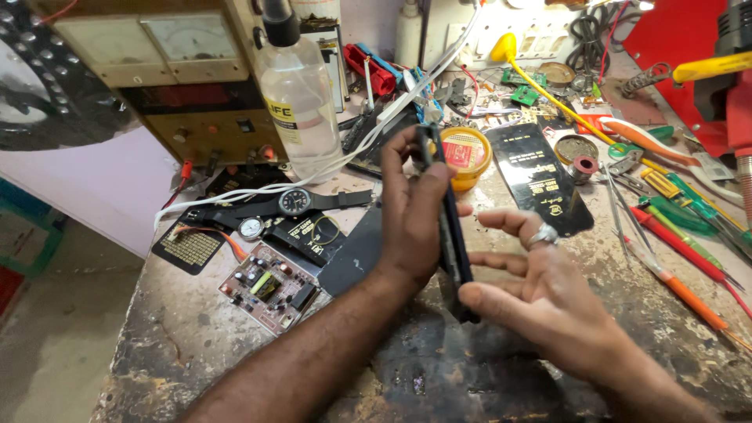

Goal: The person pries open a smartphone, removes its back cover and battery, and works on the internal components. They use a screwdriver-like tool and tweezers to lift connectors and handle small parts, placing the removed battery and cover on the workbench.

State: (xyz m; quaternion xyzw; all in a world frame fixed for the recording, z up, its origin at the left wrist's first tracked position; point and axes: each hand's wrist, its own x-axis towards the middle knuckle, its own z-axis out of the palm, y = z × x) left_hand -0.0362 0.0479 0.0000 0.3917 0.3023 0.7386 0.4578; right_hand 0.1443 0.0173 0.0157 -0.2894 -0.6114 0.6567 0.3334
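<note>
The left hand (411,215) grips a slim black phone (450,227) edge-on, fingers wrapped around its upper half, above the middle of the desk (180,337). The right hand (540,294) holds nothing: its thumb touches the phone's lower end, its ringed fingers spread loosely. A yellow tin (468,157) sits just behind.

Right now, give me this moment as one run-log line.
left hand: grips black phone edge-on | right hand: open, thumb at phone's lower end | nearby: circuit board, wristwatch, clear bottle
</note>
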